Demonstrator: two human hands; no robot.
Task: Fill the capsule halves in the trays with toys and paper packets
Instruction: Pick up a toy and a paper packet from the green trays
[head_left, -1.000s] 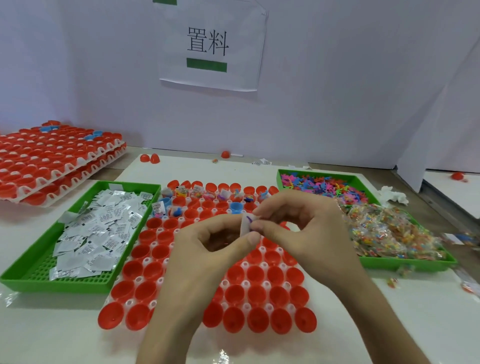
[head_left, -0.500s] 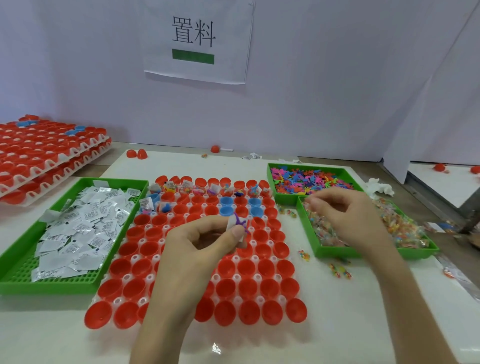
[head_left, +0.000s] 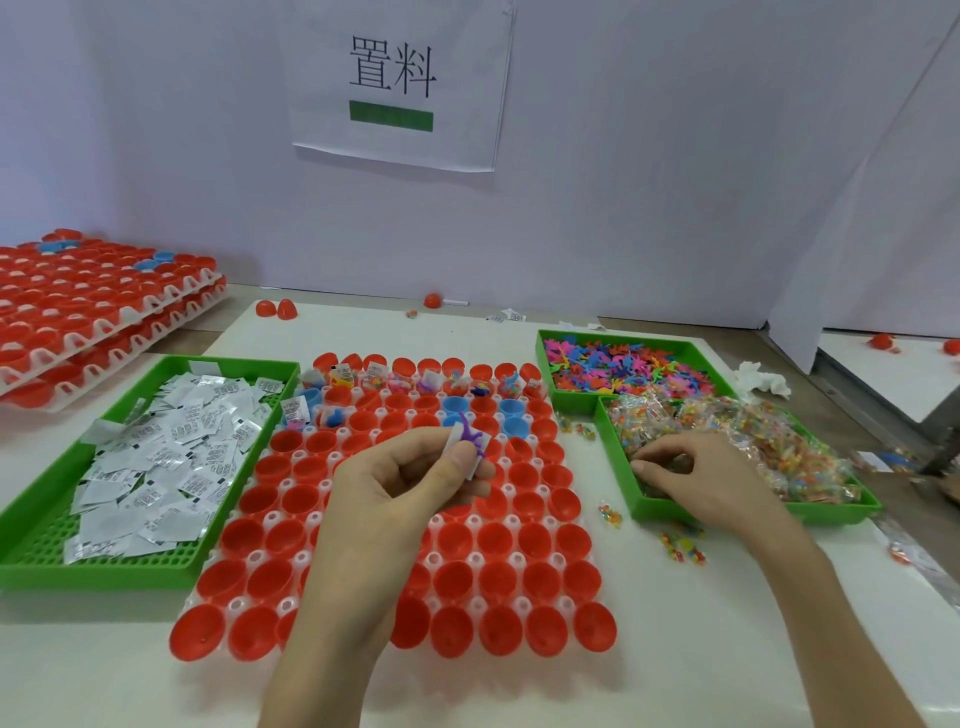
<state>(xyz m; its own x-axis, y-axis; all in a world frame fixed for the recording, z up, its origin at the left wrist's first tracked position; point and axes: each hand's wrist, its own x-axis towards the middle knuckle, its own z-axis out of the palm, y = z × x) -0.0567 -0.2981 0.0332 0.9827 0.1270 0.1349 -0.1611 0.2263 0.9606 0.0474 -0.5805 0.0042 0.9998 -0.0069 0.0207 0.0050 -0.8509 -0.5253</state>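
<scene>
Right hand (head_left: 696, 478) has dropped into the bead-bag tray (head_left: 660, 512), fingers' (head_left: 644, 466) hold unclear; left hand (head_left: 395, 483) pinches packet (head_left: 484, 442) and toy (head_left: 467, 428).

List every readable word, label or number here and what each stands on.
"置料": on the white paper sheet, above its green bar.
Paper packets in the left green tray: black print, too small to read.
Upright packets in the far capsule halves: print too small to read.
The held packet in the left hand: nothing legible.
</scene>
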